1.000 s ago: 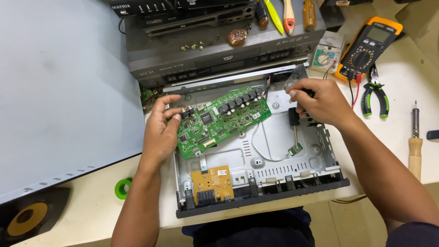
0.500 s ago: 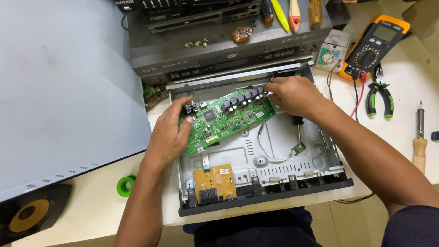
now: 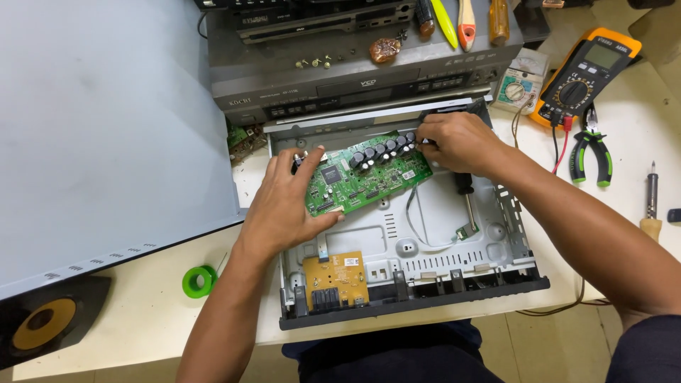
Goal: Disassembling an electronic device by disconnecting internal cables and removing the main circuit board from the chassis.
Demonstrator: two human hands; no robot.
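The green board (image 3: pixel 365 177) lies tilted in the open chassis (image 3: pixel 511 213), toward its back left; the left hand (image 3: pixel 287 206) presses flat on the board's left edge, fingers spread, gripping nothing; the right hand (image 3: pixel 457 142) pinches the board's right end by the capacitors; bare chassis floor lies open in front, beside the orange board (image 3: pixel 335 280).

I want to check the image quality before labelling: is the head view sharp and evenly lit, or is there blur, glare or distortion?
Head view: mostly sharp, parts on the green circuit board are distinct; light is even and soft, with only faint shadows under the left hand and right hand; mild sheen on the grey metal cover, no harsh glare; straight edges bow slightly near the borders.
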